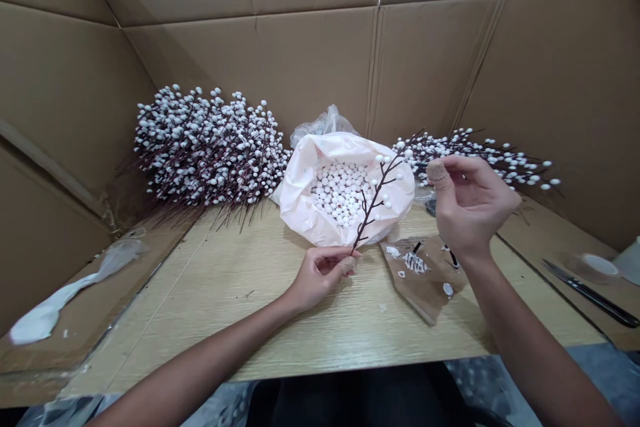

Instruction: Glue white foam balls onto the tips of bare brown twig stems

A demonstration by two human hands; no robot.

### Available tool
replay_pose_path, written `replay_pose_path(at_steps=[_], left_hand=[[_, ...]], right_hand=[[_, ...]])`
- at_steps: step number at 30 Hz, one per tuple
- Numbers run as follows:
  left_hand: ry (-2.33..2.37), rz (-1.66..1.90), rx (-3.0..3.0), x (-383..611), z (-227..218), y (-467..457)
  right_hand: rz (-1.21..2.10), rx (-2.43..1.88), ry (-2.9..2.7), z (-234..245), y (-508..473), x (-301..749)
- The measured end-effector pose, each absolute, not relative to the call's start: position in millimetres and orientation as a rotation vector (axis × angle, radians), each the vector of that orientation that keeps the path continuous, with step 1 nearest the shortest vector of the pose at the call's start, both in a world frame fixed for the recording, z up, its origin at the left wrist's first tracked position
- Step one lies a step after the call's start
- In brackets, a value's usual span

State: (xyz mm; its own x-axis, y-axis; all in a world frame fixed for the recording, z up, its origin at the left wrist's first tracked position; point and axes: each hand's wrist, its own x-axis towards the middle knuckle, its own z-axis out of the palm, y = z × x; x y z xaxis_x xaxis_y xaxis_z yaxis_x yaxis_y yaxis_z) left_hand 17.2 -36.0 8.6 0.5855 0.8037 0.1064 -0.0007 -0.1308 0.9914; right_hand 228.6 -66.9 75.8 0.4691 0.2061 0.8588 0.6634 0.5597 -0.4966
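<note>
Two pinches: left hand (320, 277), twig (371, 205); raised right hand (473, 203), apparently stick (421, 164).

A black-handled cutting tool (596, 295) lies near a tape roll (599, 265).

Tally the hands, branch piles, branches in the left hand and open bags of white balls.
Hands: 2 (left hand, right hand)
Branch piles: 2 (left pile, right pile)
Branch in left hand: 1
Open bag: 1
Total: 6
</note>
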Motion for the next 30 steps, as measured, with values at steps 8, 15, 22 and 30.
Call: replay_pose_path(at_steps=[8, 15, 22, 30], left_hand=[[0.700, 0.799, 1.539, 17.0, 4.5, -34.3], [0.717, 0.800, 1.573, 16.8, 2.5, -33.7], [0.711, 0.814, 1.556, 16.8, 1.2, -33.8], [0.715, 0.798, 1.564, 16.5, 5.3, -35.1]], right_hand=[[-0.355, -0.960, -1.087, 75.5, -66.3, 231.2], [-0.337, -0.981, -1.128, 75.7, -65.7, 233.4], [-0.333, -0.995, -1.085, 74.6, -64.7, 234.9], [-0.359, -0.882, -0.927, 85.9, -65.4, 246.0]])
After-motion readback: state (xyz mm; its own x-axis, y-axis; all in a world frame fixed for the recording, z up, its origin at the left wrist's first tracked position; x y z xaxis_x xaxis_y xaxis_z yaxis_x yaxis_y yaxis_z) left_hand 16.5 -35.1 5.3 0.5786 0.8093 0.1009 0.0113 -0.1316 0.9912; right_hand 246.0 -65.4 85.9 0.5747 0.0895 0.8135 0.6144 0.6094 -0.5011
